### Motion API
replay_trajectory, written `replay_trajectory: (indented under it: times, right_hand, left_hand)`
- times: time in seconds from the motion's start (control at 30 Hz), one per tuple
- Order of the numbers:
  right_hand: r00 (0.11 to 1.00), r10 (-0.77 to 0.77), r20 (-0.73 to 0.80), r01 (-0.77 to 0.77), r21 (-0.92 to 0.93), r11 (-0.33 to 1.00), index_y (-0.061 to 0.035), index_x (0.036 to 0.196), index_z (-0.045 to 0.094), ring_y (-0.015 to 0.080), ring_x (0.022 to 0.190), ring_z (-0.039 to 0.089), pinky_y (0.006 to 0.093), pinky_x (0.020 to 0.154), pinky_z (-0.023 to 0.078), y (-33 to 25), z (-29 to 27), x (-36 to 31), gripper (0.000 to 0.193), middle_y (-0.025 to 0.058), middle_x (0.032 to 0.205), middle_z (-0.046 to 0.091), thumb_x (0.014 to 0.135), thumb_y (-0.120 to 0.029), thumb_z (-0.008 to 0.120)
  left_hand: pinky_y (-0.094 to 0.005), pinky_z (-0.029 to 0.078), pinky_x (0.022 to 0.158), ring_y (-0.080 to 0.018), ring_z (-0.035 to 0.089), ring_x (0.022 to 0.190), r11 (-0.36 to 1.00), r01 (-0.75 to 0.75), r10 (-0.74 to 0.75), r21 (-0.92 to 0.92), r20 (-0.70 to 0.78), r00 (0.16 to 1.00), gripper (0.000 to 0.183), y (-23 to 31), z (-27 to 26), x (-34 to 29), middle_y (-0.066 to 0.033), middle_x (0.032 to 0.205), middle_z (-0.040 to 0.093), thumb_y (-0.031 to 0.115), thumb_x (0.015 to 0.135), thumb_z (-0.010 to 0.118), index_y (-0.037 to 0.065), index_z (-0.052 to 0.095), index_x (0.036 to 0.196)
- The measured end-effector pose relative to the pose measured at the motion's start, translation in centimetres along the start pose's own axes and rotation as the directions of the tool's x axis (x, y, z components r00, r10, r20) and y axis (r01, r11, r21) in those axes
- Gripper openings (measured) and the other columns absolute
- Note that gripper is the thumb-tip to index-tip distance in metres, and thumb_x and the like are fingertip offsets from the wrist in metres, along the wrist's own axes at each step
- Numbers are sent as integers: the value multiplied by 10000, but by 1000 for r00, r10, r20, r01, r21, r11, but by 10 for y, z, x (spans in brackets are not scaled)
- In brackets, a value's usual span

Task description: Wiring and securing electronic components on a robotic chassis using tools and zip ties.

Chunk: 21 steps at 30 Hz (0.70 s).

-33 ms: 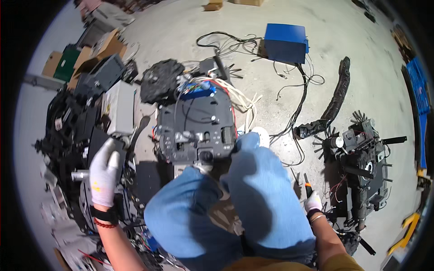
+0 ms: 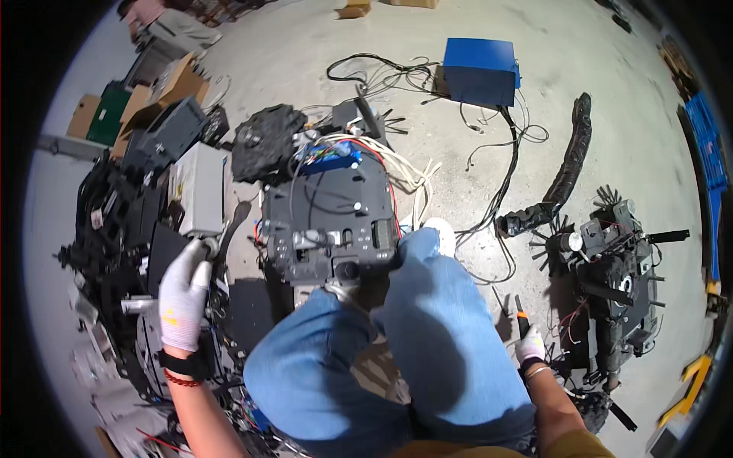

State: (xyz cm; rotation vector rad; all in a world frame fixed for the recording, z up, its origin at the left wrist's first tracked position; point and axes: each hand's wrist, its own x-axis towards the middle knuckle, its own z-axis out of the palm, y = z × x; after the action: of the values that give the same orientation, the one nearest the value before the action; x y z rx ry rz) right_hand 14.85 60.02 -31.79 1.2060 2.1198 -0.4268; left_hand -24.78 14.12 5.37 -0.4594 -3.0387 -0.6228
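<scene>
My left hand [image 2: 183, 301], in a white glove, is over the heap of black parts [image 2: 126, 229]. Its fingers are stretched out, thumb apart, and the fingertips come close to a small grey metal piece [image 2: 211, 245]; I cannot tell whether they touch. My right hand [image 2: 530, 346], also gloved, is closed round a slim black-handled tool [image 2: 523, 324] with an orange band, its narrow end pointing away from me; its exact kind is unclear. Between and beyond my knees lies a black machine base [image 2: 328, 206] with a blue circuit module [image 2: 332, 159] and loose cables on top.
At the right lies a machine chassis [image 2: 618, 282] with brushes and wires. Beyond it are a black wrapped hose [image 2: 573, 160] and a blue box [image 2: 481, 72] trailing cables. Cardboard boxes [image 2: 179, 80] and a white box [image 2: 198, 187] stand at the left. A person [image 2: 172, 27] bends at the far left.
My left hand has shifted slightly right, toward the small grey metal piece. The right hand keeps its grip on the tool. The view has tilted a little.
</scene>
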Motion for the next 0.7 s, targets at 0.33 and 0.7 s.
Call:
replay_trajectory:
  times: [0.33,0.7]
  right_hand:
    - [561,-653,-509,809,170,563,-54,1284,535,397,1148,547,426,985,452,-231,-120,108,464,225,1209,592,877,-241,655]
    - [465,-879,108,741,497,452,-86,1023,699,116,642,582,272,596,463,-460,-139,228,319,40,762,668,817,-329,726]
  left_hand:
    - [-402,474,927,-367,613,1060,991,-44,-2,123,356,935,732,-26,154,100,-243,1169,621,137,820,731,62,377,1455]
    - [-334,375,1084,-244,507,1283,907,385,-215,-169,600,770,554,-68,202,78,-155,1405,504,-22,909,547,3,395,1441]
